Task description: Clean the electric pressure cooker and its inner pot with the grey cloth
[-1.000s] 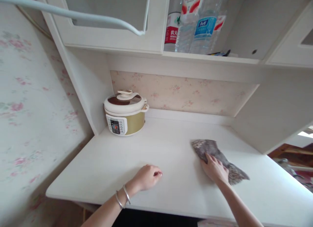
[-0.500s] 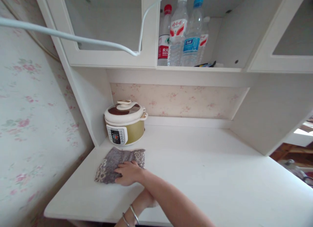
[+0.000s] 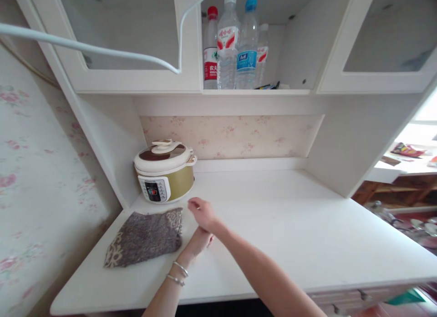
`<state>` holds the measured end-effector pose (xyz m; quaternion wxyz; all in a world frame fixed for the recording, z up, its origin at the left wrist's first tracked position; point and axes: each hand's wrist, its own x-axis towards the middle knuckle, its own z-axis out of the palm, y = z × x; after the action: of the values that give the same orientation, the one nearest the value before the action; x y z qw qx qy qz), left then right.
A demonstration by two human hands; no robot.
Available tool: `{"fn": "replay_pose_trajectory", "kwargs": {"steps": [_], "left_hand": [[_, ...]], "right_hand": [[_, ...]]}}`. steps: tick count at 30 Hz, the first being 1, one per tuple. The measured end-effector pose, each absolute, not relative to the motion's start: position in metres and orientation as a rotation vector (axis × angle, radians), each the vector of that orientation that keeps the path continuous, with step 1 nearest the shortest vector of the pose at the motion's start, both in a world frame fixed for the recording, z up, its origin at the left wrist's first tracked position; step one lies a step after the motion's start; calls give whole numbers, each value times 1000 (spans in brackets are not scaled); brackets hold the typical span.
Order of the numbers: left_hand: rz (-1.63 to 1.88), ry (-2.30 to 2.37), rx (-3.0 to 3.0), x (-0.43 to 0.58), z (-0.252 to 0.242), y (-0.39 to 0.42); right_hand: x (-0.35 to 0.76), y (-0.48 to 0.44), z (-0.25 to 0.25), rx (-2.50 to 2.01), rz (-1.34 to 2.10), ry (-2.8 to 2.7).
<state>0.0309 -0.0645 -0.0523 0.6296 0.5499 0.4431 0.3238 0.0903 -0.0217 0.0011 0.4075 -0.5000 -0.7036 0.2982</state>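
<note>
1. The left hand [image 3: 197, 242] is resting on the white surface [image 3: 290, 235]. Its fingers are lying hidden under the right wrist, so I cannot tell its grip.
2. The right hand [image 3: 203, 213] is hovering loosely open, holding nothing.
3. The grey cloth [image 3: 145, 237] is lying flat just left of both hands.
4. Farther back, a cooker [image 3: 164, 172] is sitting.

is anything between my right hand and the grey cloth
Nothing visible does. The right hand hovers just right of the grey cloth, only bare countertop between them. The electric cooker stands behind that gap, and the left hand rests below the right wrist.
</note>
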Motion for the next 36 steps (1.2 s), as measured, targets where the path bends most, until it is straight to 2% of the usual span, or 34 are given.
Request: {"fn": "replay_pose_trajectory", "kwargs": {"steps": [4, 8, 17, 36], "left_hand": [[771, 1056, 1458, 42, -47, -53], [819, 1063, 1536, 49, -45, -51], [930, 1057, 1371, 41, -50, -63], [929, 1044, 1361, 41, -41, -67]], "right_hand": [[187, -39, -24, -1613, 599, -1549], [236, -73, -55, -1765, 440, -1636], [228, -91, -52, -1917, 284, -1841], [233, -89, -60, -1857, 223, -1882]]}}
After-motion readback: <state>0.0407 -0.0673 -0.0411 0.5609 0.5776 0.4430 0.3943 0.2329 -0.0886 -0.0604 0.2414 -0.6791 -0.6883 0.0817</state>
